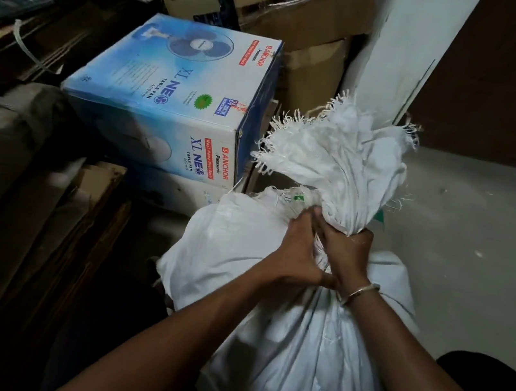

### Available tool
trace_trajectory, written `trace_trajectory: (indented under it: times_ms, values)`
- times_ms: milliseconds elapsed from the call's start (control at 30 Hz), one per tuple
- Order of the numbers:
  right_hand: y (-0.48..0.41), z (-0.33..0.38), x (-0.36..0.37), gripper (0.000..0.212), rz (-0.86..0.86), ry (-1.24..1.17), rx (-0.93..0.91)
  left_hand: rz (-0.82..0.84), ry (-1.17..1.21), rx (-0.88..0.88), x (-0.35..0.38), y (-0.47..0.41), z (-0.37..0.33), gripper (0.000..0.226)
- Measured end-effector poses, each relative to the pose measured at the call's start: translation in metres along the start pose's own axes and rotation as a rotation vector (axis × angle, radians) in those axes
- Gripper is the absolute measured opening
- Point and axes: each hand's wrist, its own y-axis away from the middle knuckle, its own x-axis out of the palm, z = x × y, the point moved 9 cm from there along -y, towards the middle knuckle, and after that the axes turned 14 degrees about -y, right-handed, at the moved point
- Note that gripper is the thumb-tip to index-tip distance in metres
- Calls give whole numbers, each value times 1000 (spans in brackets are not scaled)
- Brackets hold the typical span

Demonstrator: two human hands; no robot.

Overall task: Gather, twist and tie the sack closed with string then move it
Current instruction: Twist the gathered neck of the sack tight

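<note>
A full white woven sack (292, 353) stands on the floor in front of me. Its mouth is gathered into a bunched neck, and the frayed top (331, 149) fans out above it. My left hand (298, 252) grips the neck from the left side. My right hand (342, 249), with a metal bangle at the wrist, grips the same neck from the right, fingers curled round it. The two hands touch each other. A string is not clearly visible; the hands cover the neck.
A blue and white table fan box (169, 103) sits close to the sack's left, on another box. Brown cartons (299, 9) are stacked behind. A white pillar (408, 50) and dark door (511, 80) stand at the back right. Grey floor (467, 228) lies to the right.
</note>
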Motion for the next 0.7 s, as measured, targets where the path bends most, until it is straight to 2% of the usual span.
trace_trajectory:
  times_ms: [100,233,333,467,600,667,700]
  values:
    - [-1,-9,-2,53,-21,-25,67,136,-130,46,21,0,3,155]
    - [-3,-24,-16,54,-170,32,90,92,-193,39,31,-4,8,143]
    - [-1,-26,-16,66,-164,79,88,50,-193,19,31,-5,10,136]
    - [-2,-13,-7,40,-97,67,66,55,-123,-27,19,-9,6,134]
    - [0,-11,-4,61,-5,-7,93,57,-160,-51,16,-8,3,125]
    - [5,-9,3,47,81,-22,134,15,-135,-85,14,-5,2,106]
    - [9,-6,8,38,118,-9,146,-26,-130,-103,11,-3,1,86]
